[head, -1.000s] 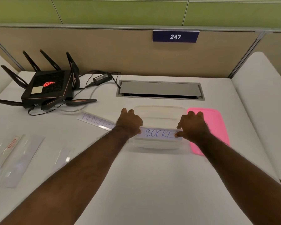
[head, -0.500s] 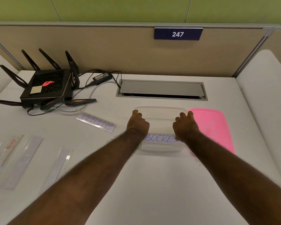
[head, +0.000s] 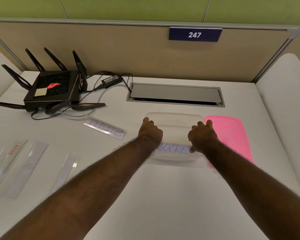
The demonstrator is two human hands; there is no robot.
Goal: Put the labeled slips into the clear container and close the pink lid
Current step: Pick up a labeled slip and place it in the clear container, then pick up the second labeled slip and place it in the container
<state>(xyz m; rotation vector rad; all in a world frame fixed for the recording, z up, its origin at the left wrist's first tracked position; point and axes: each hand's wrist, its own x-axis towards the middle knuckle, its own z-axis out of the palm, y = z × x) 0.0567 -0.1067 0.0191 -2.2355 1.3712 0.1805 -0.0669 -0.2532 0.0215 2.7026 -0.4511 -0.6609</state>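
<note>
A white slip lettered "SOCKE" in blue point(head: 174, 149) is pinched at its two ends by the fingers of the left hand point(head: 150, 134) and right hand point(head: 202, 137), inside the clear container point(head: 173, 118). One pink lid point(head: 232, 134) lies just right of the right fingers on the white table point(head: 163, 196), beneath a beige partition point(head: 128, 54). A second slip point(head: 105, 128) is seen left of the left fingers.

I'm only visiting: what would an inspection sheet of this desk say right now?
Surface: white desk, hatch at back.
Job's things: clear container open; SOCKET slip in it; STEPHN slip on desk; pink lid beside container.
Clutter: clear sleeves at left.
Hands: left hand and right hand on the SOCKET slip's ends.
Cables: router leads, power brick.
Surroundings: partition, sign 247.
</note>
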